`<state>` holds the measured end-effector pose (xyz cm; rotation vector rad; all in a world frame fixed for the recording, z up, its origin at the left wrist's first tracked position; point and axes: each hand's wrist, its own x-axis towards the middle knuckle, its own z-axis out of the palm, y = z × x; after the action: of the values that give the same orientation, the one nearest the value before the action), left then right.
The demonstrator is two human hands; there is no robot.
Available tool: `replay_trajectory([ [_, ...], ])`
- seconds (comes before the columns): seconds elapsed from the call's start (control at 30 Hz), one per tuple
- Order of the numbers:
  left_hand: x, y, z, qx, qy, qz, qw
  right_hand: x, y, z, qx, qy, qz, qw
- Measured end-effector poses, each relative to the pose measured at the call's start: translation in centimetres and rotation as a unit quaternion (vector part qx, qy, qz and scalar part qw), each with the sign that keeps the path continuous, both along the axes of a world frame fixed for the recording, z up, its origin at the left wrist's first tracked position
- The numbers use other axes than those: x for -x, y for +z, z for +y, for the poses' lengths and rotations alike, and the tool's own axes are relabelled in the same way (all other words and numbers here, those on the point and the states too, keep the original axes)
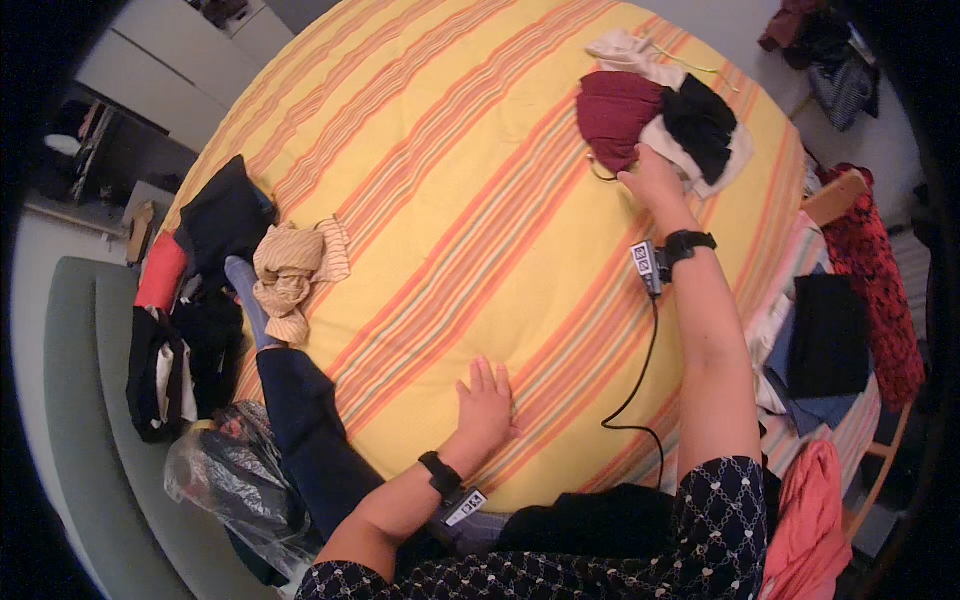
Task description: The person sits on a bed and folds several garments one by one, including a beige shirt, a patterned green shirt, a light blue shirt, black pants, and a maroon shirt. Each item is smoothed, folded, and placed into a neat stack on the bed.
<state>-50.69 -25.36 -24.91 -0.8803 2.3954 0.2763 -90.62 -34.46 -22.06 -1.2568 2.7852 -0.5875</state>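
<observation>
My right hand (657,185) reaches to the far right of the bed, its fingers closed at the lower tip of a maroon garment (617,108). A dark curved strap or loop (600,170) shows beside the thumb. Black cloth (699,125) and white cloth (738,160) lie against the maroon garment, and a pale cream garment (630,50) with a thin yellowish cord lies behind it. Nearer to me, my left hand (485,408) rests palm down on the striped yellow bedspread (430,260), fingers stretched out and holding nothing.
A crumpled tan striped garment (288,265) lies at left by my outstretched leg, near dark clothes (225,220) and a red piece (162,270). A clear plastic bag (220,470) sits lower left. Folded black cloth (828,335) and a coral garment (805,520) are at right.
</observation>
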Motion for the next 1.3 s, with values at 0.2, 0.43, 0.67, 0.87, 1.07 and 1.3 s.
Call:
replay_trajectory([
  [0.2,-0.2,-1.3,-0.2,0.003,0.008,-0.003,1.000,-1.3,-3.0,-3.6,-0.011,0.072,0.036,0.997],
  [0.43,-0.1,0.0,-0.6,-0.007,0.003,0.016,1.000,-15.8,3.6,10.3,0.006,0.476,-0.290,0.830],
  [0.67,-8.0,1.0,-3.9,-0.463,0.405,0.459,0.641,-26.2,10.0,23.1,-0.053,0.257,-0.626,0.734],
  [0.87,-7.1,4.7,-4.1,-0.462,0.480,0.474,0.576,-28.2,15.0,21.8,0.143,0.349,-0.523,0.764],
  [1.07,-12.3,11.7,-9.8,-0.447,0.451,0.637,0.437,-19.7,18.7,24.1,0.417,-0.012,-0.401,0.816],
  [1.3,-22.0,17.3,-12.6,-0.365,0.448,0.728,0.369,-16.2,18.7,25.9,0.534,-0.128,-0.394,0.737],
])
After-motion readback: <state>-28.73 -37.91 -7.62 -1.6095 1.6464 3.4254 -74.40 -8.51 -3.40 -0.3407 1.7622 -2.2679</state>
